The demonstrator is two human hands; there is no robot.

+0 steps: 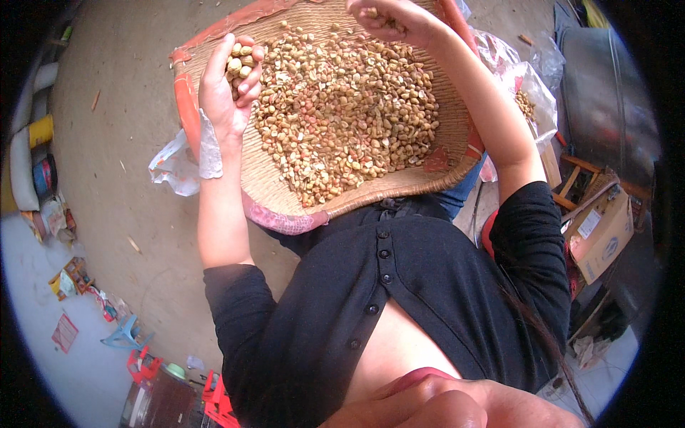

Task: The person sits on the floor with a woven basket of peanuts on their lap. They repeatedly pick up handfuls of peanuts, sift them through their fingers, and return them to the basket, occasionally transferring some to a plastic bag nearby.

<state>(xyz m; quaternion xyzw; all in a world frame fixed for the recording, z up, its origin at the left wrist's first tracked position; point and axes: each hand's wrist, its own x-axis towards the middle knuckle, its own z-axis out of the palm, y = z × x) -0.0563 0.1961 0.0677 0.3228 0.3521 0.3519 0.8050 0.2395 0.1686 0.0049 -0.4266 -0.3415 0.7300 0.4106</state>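
A wide woven basket (374, 197) with a patched, cloth-bound rim rests across my lap. Broken shells and peanuts (348, 112) are heaped in its middle. My left hand (222, 96) is raised over the basket's left side, its fingers curled around several unshelled peanuts (241, 61). A pale wrap (210, 147) hangs at that wrist. At the top edge of the view, over the basket's far right part, my right hand (396, 21) is cupped with a few peanuts (376, 15) showing in it. Part of that hand is cut off by the frame.
A plastic bag (535, 101) with peanuts stands right of the basket, near a dark metal drum (610, 91). Behind it sit a small wooden chair (575, 179) and a cardboard box (602, 230). Another plastic bag (174, 166) hangs at the left rim. Bits litter the concrete floor (118, 176).
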